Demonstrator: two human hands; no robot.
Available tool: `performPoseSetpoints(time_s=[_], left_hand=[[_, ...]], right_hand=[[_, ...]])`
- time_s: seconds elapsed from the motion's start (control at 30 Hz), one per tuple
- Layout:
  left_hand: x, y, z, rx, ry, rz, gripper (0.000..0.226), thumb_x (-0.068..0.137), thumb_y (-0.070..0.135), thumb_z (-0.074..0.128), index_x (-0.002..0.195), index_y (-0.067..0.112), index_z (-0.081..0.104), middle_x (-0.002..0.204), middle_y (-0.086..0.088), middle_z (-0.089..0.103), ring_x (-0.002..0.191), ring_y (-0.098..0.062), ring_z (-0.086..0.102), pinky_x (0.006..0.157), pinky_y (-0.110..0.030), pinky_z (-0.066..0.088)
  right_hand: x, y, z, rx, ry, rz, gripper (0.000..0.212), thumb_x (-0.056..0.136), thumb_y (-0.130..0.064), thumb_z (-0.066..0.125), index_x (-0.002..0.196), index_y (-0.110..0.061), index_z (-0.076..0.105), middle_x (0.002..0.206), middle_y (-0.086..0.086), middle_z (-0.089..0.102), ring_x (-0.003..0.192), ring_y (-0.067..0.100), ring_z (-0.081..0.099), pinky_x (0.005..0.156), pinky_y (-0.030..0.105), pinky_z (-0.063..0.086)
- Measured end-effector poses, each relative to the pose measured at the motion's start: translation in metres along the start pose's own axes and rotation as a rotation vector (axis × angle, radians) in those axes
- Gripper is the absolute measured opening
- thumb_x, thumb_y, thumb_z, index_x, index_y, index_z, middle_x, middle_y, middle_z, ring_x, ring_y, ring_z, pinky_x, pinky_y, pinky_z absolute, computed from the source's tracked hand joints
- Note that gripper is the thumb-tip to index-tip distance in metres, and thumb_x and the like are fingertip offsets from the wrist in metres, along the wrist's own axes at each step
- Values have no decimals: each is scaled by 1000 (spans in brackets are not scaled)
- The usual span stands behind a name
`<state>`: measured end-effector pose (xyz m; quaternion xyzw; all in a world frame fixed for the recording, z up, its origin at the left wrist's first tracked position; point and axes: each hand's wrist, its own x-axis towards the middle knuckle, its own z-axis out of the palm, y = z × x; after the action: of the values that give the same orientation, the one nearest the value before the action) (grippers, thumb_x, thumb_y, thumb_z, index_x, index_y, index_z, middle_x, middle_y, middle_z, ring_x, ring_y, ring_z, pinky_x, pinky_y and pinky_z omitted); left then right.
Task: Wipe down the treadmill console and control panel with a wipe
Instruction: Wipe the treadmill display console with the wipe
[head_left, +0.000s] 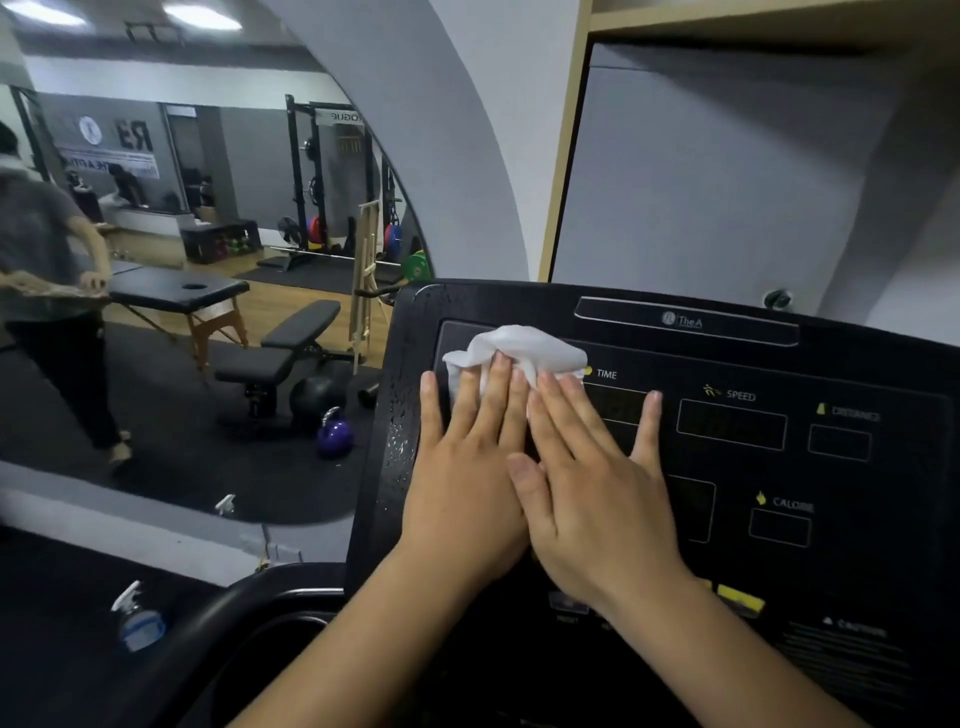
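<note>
Wipe (524, 348), white and crumpled, lies on the upper-left part of the treadmill console (779, 374), just left of the TIME label. Left hand (462, 467) and right hand (592, 493) lie side by side, touching. Their fingers are straight and flat, the fingertips pressing the lower edge of the cloth, none curled round it. Droplets (397, 415) dot the console's left border. Spray bottle (137, 621) sits at lower left, blurred.

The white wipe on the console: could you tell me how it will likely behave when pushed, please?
The wipe looks floppy: it bunches into soft folds ahead of the left hand and right hand. It probably glides easily, since droplets bead on the console edge.
</note>
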<state>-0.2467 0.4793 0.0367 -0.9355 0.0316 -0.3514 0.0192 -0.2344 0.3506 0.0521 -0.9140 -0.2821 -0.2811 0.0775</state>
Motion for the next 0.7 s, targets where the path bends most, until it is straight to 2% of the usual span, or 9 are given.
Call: performPoseSetpoints(time_s=[0.07,0.2,0.27,0.4,0.53,0.63,0.7], left_hand=[[-17,6,6,-19,4,24,68,94,42,30,151,5,30,157,-19,31,145,-39,28,113,-63,14],[-60,29,19,-55,-27,68,59,102,40,23,148,5,32,153,-20,38,138,-42,39,107,-62,23],[-50,34,18,-34,-54,69,64,96,39,31,150,4,31,153,-22,37,140,-42,36,109,-62,20],[0,33,2,-7,-37,31,68,94,41,31,151,3,31,156,-22,33,143,-40,31,114,-62,10],[-10,41,5,-37,-47,82,68,94,42,33,152,5,30,157,-20,31,144,-39,29,113,-64,13],[-47,52,16,-75,-53,172,60,102,42,22,147,5,37,152,-19,39,139,-40,39,108,-64,20],[-46,58,18,-69,-59,190,61,102,43,23,146,4,39,151,-19,42,139,-40,39,108,-64,21]], right_hand=[[-20,1,6,-2,-21,-10,68,102,-53,6,149,-13,34,159,1,27,149,15,17,113,69,9],[-68,7,17,7,-52,-46,69,102,-53,12,144,-9,45,157,4,33,146,18,26,108,69,18],[-61,12,13,9,-41,-32,66,103,-51,11,146,-11,41,157,1,31,147,15,24,110,69,15],[-21,21,-4,20,43,61,65,103,-49,5,149,-13,32,158,-1,29,148,11,19,113,69,8],[-38,26,-2,27,6,72,66,103,-51,7,150,-13,33,160,-1,26,149,12,16,114,67,7],[-82,31,11,5,-50,15,70,102,-52,12,143,-8,46,157,3,33,146,17,28,109,67,17],[-88,40,10,1,-73,6,70,102,-52,12,142,-8,48,157,2,33,146,15,28,108,67,17]])
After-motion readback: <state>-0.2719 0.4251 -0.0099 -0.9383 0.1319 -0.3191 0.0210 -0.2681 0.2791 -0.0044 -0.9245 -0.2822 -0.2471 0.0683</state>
